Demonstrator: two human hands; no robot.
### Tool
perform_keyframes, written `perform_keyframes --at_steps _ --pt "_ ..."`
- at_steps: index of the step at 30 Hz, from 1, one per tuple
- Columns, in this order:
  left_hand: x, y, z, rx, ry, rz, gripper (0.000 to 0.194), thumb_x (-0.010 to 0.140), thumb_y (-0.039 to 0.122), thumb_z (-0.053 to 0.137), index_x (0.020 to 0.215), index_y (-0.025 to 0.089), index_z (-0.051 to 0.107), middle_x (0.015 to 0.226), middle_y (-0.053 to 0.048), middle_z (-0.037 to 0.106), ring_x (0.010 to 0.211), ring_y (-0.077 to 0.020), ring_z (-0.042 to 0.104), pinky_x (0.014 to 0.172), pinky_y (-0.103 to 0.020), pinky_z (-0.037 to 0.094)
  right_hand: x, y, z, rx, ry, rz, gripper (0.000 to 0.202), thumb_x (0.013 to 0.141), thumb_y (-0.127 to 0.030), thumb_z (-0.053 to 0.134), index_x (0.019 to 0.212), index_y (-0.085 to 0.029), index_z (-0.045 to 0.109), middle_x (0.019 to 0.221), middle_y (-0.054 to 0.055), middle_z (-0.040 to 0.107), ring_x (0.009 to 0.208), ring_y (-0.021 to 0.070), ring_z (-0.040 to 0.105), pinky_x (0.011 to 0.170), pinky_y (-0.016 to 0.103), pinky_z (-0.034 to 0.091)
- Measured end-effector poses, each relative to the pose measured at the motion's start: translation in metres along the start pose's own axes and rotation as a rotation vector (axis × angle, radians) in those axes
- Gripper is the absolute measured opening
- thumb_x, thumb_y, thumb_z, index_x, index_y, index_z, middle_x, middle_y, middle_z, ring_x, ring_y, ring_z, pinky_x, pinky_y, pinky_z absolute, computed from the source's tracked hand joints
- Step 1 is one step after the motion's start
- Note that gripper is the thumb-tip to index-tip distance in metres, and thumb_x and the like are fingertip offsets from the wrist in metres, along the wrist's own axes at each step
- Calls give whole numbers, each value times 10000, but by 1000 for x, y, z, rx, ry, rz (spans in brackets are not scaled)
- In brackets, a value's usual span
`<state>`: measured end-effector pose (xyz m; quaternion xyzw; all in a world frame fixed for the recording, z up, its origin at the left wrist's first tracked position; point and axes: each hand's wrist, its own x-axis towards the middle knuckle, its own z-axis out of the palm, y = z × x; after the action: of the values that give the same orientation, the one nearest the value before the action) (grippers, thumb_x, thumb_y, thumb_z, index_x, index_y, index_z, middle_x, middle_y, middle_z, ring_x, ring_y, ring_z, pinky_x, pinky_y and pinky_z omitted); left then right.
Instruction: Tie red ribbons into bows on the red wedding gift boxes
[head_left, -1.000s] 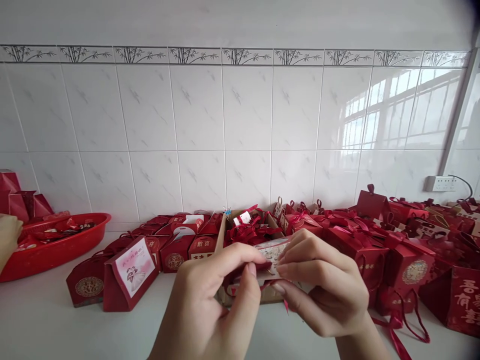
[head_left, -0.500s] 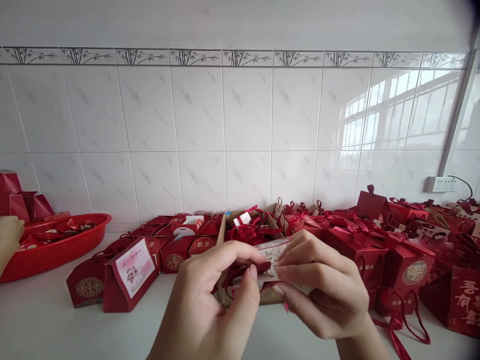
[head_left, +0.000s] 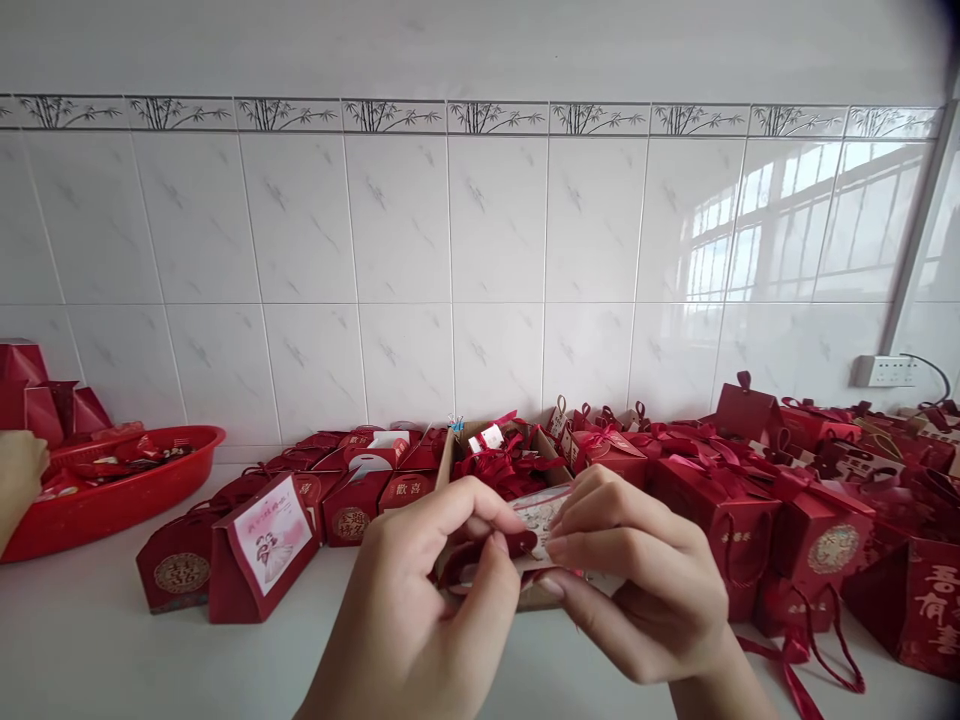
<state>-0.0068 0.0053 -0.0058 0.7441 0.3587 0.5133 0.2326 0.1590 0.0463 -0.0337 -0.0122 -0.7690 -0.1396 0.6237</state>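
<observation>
Pinching a dark red piece [head_left: 523,543], the left hand [head_left: 420,590] has thumb and forefinger closed near the centre of its view; the right hand [head_left: 637,575], at 3 o'clock from it, grips the edge of a pale printed card [head_left: 538,515] between the two. Fingers cover much of both things, so how they join cannot be made out, and both forearms run off the bottom edge. At 12 o'clock, a cardboard box [head_left: 445,465] holding red ribbon is partly hidden behind the hands. Open counter [head_left: 225,675] spreads at 8 o'clock, with a smaller gap at 6. Red gift boxes [head_left: 750,530] crowd 2 to 3 o'clock, a loose ribbon [head_left: 795,655] trailing at 4. A picture-fronted box [head_left: 259,555] stands at 9; beyond it, toward 10, a red basin [head_left: 135,515] is cut off by the left edge. A tiled wall [head_left: 405,220] bounds the far side.
</observation>
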Motion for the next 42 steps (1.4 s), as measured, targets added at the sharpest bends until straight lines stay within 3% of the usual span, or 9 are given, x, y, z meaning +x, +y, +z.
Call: perform_keyframes --at_steps 14,22,29,34,38,42 --pt "-2 -10 -8 55 -55 -4 155 850 255 466 711 204 511 591 8 553 534 -122 506 466 -208 399 -4 -2 4 -2 13 13 179 750 -31 651 908 -113 634 740 63 613 623 148 552 516 318 466" --pt "-5 -10 -8 71 -12 78 145 855 235 479 771 212 595 642 -8 626 570 -145 597 452 -208 446 -6 -3 3 0 -15 24 176 762 -21 643 915 -109 636 747 64 615 642 143 545 533 321 470" --pt "-1 -5 -8 151 6 183 162 842 180 495 746 228 617 615 25 621 549 -117 591 449 -182 447 -4 -2 3 -28 -29 23 187 760 -15 629 911 -124 629 735 55 606 628 141 534 525 320 459" --pt "-3 -5 -9 199 18 233 107 831 182 544 880 247 614 778 20 676 697 -126 655 589 -182 525 -4 0 1 -98 5 0 272 741 42 609 960 -117 635 772 59 613 676 155 565 558 337 492" --pt "-5 -9 -8 229 48 240 202 775 166 620 943 273 587 938 23 694 864 -153 666 694 -200 545 -3 1 -2 -130 48 -39 329 729 98 571 968 -117 641 796 56 604 736 167 596 593 341 526" --pt "0 -11 -5 127 36 309 248 816 58 526 908 280 585 934 54 689 902 -106 654 796 -178 520 -2 1 -4 -219 85 -45 286 770 67 565 941 -148 643 942 83 610 884 194 629 691 355 575"
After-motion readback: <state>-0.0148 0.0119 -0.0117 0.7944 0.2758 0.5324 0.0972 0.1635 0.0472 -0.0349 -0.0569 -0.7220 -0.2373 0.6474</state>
